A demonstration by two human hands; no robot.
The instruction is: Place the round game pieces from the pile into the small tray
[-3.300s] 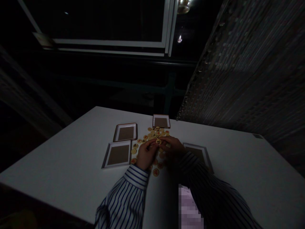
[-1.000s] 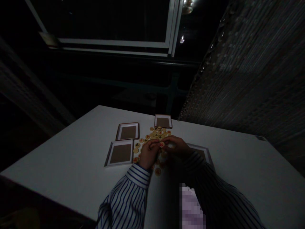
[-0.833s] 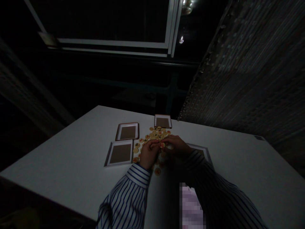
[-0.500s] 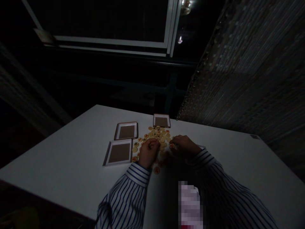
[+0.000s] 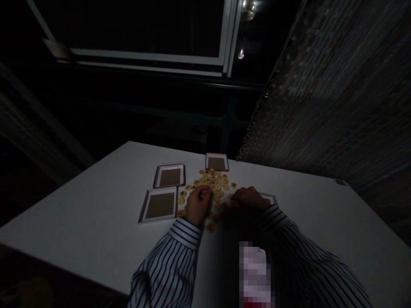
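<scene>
Round pale Chinese chess pieces (image 5: 217, 187), some with red or dark characters, lie in a loose heap on the white table (image 5: 105, 192). Over the heap's near left side is my left hand (image 5: 198, 205), its fingers curled in; whatever they hold is hidden. My right hand (image 5: 248, 199) is at the heap's right edge with bent fingers pointing down among the pieces. Shadow hides its fingertips. A single red-marked piece (image 5: 210, 228) lies nearest me, between my forearms.
Shallow trays with brown bottoms stand around the heap: a white-rimmed tray (image 5: 143, 206) and a dark-rimmed tray (image 5: 156, 176) at left, a small tray (image 5: 206, 161) behind. Another tray (image 5: 272, 199) is partly behind my right hand. A beaded curtain (image 5: 308, 94) hangs at right.
My right hand has shifted slightly right and nearer me. The red-marked piece at its fingertips no longer shows there, and a dark-marked piece beyond it is now uncovered. My left hand stays nearly in place.
</scene>
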